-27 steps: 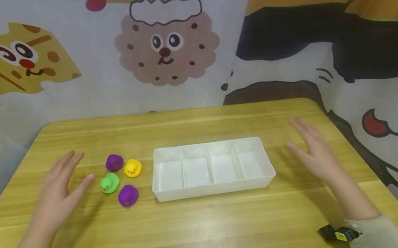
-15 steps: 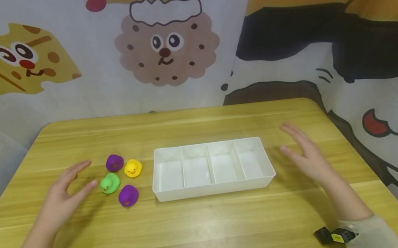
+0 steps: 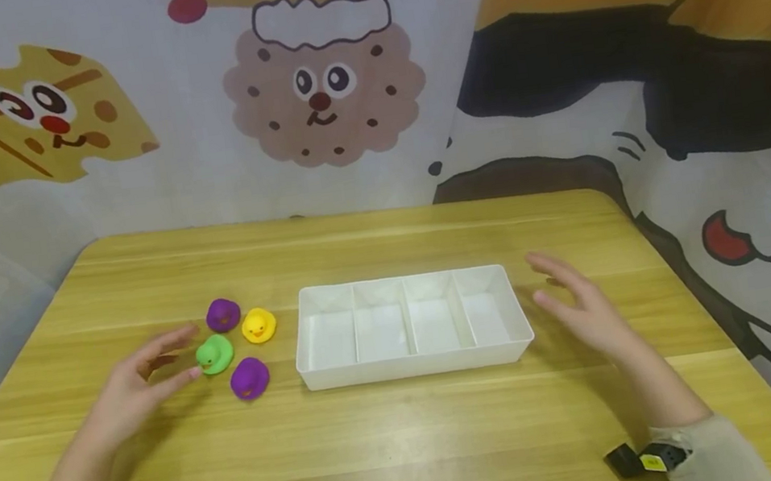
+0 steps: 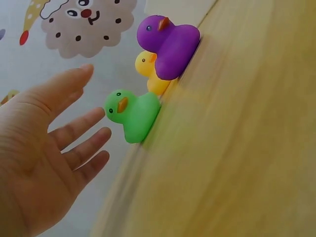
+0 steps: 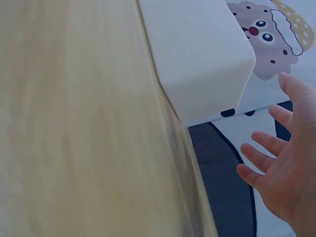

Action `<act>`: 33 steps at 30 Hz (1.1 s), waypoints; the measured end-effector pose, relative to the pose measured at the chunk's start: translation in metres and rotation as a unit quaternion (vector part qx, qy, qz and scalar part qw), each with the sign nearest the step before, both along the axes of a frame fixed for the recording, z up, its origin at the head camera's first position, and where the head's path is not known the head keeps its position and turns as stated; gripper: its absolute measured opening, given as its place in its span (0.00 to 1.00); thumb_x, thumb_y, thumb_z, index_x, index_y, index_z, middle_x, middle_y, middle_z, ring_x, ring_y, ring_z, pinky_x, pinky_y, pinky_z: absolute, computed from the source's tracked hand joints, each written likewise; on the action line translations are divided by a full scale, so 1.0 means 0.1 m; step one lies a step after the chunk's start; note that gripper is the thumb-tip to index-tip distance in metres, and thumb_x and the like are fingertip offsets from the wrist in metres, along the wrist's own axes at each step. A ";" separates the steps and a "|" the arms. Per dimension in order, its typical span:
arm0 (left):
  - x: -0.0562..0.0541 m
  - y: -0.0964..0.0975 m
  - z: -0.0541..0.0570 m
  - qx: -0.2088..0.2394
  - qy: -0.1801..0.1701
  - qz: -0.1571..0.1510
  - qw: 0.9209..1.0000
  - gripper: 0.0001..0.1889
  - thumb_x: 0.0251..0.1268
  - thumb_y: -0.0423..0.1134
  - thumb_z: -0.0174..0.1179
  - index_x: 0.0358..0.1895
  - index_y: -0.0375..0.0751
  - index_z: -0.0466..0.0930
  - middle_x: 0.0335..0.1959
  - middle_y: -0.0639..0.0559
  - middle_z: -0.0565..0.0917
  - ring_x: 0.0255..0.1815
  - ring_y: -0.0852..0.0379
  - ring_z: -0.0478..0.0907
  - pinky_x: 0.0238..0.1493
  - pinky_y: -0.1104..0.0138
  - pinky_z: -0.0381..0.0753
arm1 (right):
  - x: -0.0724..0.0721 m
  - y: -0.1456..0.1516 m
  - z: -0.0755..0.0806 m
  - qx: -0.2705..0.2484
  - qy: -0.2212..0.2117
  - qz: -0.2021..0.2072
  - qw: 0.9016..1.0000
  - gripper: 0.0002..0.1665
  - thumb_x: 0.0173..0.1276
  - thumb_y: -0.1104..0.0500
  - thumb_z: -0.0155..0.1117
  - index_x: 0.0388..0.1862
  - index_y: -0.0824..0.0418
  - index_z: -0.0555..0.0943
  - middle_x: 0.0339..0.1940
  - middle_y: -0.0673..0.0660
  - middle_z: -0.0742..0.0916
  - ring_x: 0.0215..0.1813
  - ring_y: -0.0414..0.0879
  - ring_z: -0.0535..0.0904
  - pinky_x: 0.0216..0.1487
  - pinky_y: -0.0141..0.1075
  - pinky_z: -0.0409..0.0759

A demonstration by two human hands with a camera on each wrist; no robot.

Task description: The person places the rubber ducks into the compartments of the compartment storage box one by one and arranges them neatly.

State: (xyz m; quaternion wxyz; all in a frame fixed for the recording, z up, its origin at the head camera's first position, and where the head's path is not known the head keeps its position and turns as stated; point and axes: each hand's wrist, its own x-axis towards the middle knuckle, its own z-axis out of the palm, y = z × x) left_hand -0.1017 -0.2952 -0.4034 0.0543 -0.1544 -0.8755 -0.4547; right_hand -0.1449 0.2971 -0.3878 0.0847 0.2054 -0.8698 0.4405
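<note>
My left hand (image 3: pixel 131 392) hovers at the left of a green rubber duck (image 3: pixel 214 354), its thumb and fingers spread apart and nothing between them. In the left wrist view the fingertips come close to that green duck (image 4: pixel 132 116); whether they touch cannot be told. Around it sit a yellow rubber duck (image 3: pixel 259 325) and two purple rubber ducks, one behind (image 3: pixel 223 315) and one in front (image 3: pixel 250 378). At the right, my right hand (image 3: pixel 586 316) is held with fingers extended, apart from the end of a white box (image 3: pixel 417 366) and holding nothing.
The white box has several compartments in a row, with no objects in them, and stands mid-table right of the ducks. Under everything is a wooden table (image 3: pixel 398 450). A cartoon-printed cloth (image 3: pixel 189 193) hangs behind its far edge.
My left hand has moved right and slightly down towards the green duck, its thumb and fingers drawing nearer each other. My right hand has shifted left towards the box. The ducks stay in place.
</note>
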 end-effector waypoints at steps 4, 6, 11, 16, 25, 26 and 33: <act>-0.01 0.00 -0.04 0.006 -0.009 -0.007 1.000 0.26 0.62 0.30 0.63 0.64 0.33 0.71 0.59 0.44 0.76 0.54 0.64 0.72 0.51 0.78 0.69 | 0.01 -0.01 -0.03 -0.009 -0.031 0.015 0.999 0.32 0.70 0.67 0.58 0.71 0.62 0.64 0.69 0.62 0.70 0.65 0.58 0.66 0.64 0.52 0.64; -0.02 -0.01 -0.05 0.006 -0.011 -0.008 1.000 0.25 0.62 0.30 0.63 0.63 0.33 0.71 0.58 0.42 0.76 0.52 0.64 0.73 0.50 0.78 0.70 | 0.01 -0.01 -0.05 -0.015 -0.047 0.020 0.999 0.31 0.71 0.66 0.57 0.72 0.61 0.64 0.68 0.64 0.71 0.65 0.62 0.67 0.61 0.58 0.64; -0.03 -0.01 -0.09 0.001 -0.018 -0.007 1.000 0.23 0.63 0.31 0.63 0.62 0.34 0.73 0.57 0.49 0.77 0.47 0.64 0.76 0.47 0.77 0.73 | 0.00 -0.01 -0.11 -0.040 -0.065 0.040 0.996 0.30 0.71 0.68 0.55 0.71 0.64 0.64 0.66 0.68 0.71 0.62 0.65 0.69 0.59 0.37 0.71; -0.04 0.00 -0.12 -0.006 -0.020 0.002 1.000 0.21 0.66 0.33 0.61 0.62 0.37 0.74 0.56 0.57 0.77 0.44 0.62 0.77 0.42 0.75 0.75 | -0.03 -0.01 -0.16 -0.072 -0.075 0.066 0.992 0.29 0.71 0.70 0.53 0.70 0.66 0.65 0.66 0.68 0.72 0.61 0.65 0.70 0.56 0.27 0.70; -0.05 0.00 -0.16 -0.010 -0.004 0.012 1.000 0.18 0.66 0.32 0.60 0.59 0.38 0.77 0.55 0.61 0.77 0.44 0.65 0.76 0.41 0.76 0.75 | -0.05 -0.02 -0.23 -0.117 -0.085 0.099 0.985 0.28 0.70 0.73 0.52 0.68 0.70 0.65 0.61 0.73 0.74 0.59 0.46 0.75 0.58 0.30 0.71; -0.05 0.00 -0.16 -0.012 -0.003 0.013 1.000 0.18 0.66 0.32 0.60 0.58 0.38 0.78 0.55 0.60 0.77 0.44 0.65 0.76 0.41 0.76 0.74 | -0.05 -0.02 -0.24 -0.119 -0.088 0.100 0.984 0.28 0.70 0.73 0.52 0.68 0.70 0.65 0.61 0.73 0.74 0.59 0.46 0.75 0.58 0.30 0.71; -0.05 0.01 -0.18 -0.019 0.002 0.025 1.000 0.16 0.66 0.33 0.60 0.57 0.39 0.79 0.54 0.60 0.78 0.44 0.67 0.75 0.41 0.77 0.73 | -0.02 -0.03 -0.25 -0.115 -0.108 0.084 0.984 0.27 0.70 0.71 0.55 0.68 0.68 0.67 0.60 0.71 0.75 0.57 0.45 0.76 0.56 0.29 0.72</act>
